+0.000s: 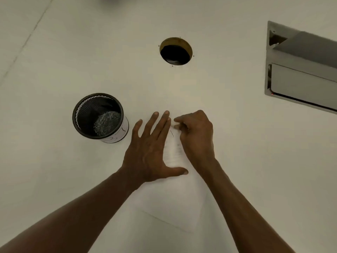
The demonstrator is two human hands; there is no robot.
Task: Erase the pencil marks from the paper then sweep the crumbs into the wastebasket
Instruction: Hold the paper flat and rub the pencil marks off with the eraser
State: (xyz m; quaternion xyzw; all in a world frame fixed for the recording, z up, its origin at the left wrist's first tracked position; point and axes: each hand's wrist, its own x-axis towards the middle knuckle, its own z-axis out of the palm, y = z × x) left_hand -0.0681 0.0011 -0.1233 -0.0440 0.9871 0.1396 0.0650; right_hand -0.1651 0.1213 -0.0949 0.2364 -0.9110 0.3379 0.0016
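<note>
Clearly thin and slippery, the paper [169, 203] needs my left hand [149, 152] flat beside the mark while my right hand [196, 134] pinches something unclear, wastebasket [99, 115] at nine o'clock.

Wastebasket [87, 115] black mesh — paper [173, 201] white — desk [237, 161] off-white.

No legible text; only pencil squiggles on the wastebasket [116, 137] wrap.

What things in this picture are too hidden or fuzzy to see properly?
Head view only:
- Whatever the right hand pinches: hidden by its curled fingers and motion blur.
- Pencil marks on the white sheet of paper: mostly covered by both hands; left hand lies flat.
- Black mesh wastebasket: contents unclear.
- Round desk hole: dark inside.
</note>
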